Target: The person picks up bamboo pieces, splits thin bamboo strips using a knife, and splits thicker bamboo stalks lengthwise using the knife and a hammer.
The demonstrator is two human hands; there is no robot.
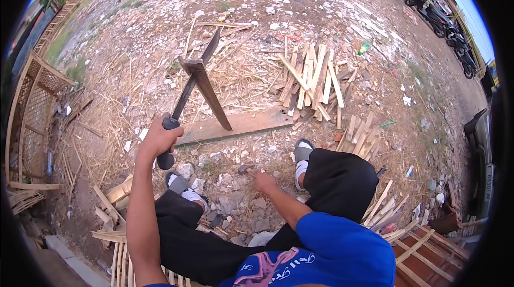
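Note:
My left hand (pixel 161 138) is closed round the black handle of a long machete (pixel 186 94), raised in front of me. Its dark blade crosses the top of a brown wooden piece (pixel 210 92), whose lower end meets a flat plank (pixel 235 127) on the ground. Lower and to the right, my right hand (pixel 264 181) is wrapped round the handle of a small hammer-like tool (pixel 246 169) with a dark head, held low over the stones between my feet.
Split wooden strips (pixel 316 78) lie in a pile beyond the plank, with shorter pieces (pixel 360 136) nearer me. Woven bamboo frames (pixel 32 121) stand at left. Parked motorcycles (pixel 428 14) and a vehicle (pixel 484 164) are at right. Rubble and straw cover the ground.

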